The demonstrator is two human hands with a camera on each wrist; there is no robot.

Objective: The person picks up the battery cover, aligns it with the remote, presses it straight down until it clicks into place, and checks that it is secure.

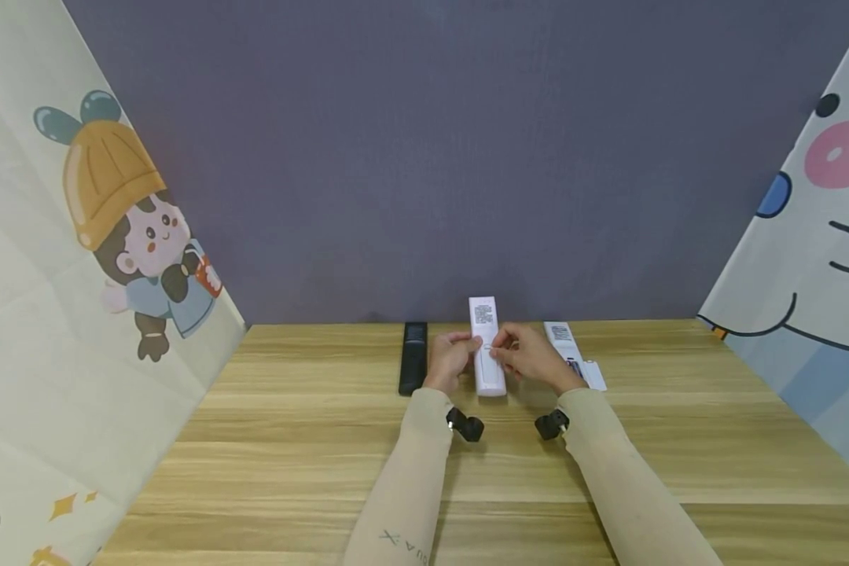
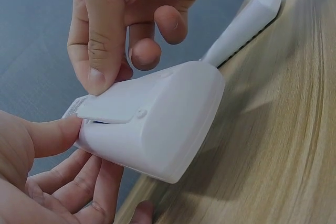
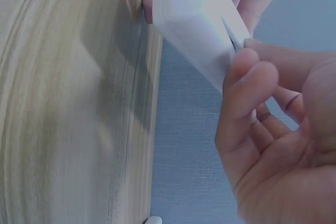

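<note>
A white remote control (image 1: 492, 384), back side up with a printed label at its far end, is gripped in my left hand (image 1: 449, 360). The left thumb lies on its side edge, with the other fingers curled beneath. My right hand (image 1: 531, 356) pinches the battery cover (image 2: 114, 101) on the back of this remote. One edge of the cover stands raised, and a dark gap shows under it in both wrist views. What lies inside the compartment is hidden. In the left wrist view, the remote's thick end faces the camera, tilted above the wooden table (image 2: 294, 145).
Left of my left hand, a black remote control (image 1: 413, 365) lies on the table. Beyond my right wrist lies a second white remote control (image 1: 560, 336) with its battery compartment uncovered, beside a loose white cover (image 1: 596, 376). A grey-blue wall (image 1: 424, 157) rises behind the table.
</note>
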